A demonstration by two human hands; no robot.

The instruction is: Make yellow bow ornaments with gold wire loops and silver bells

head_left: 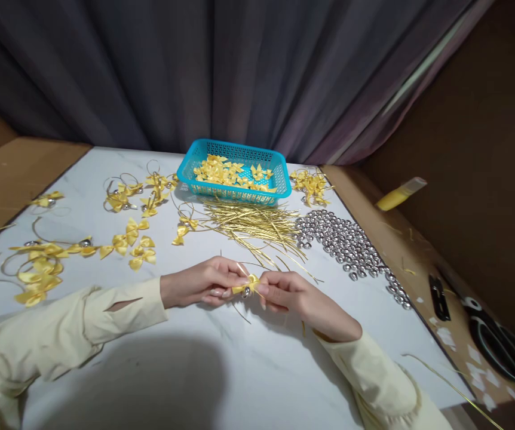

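Observation:
Between my two hands, just above the white board, is a yellow ribbon bow (252,279) with a small silver bell (246,292) at its middle. My left hand (215,280) pinches the bow's left side between thumb and fingers. On the other side, my right hand (284,291) is closed on the bow's right loop. A thin gold wire sticks out from around the bow, partly hidden by the fingers. Just beyond my hands lies a loose heap of gold wires (257,224). Silver bells (342,239) are spread in a pile to the right.
A blue basket (235,196) holding yellow bows stands at the back. Bows with bells and wire (40,272) lie at the left, more bows (313,186) right of the basket. Scissors (494,349), a black tool (439,298) and a yellow tube (401,194) are along the right.

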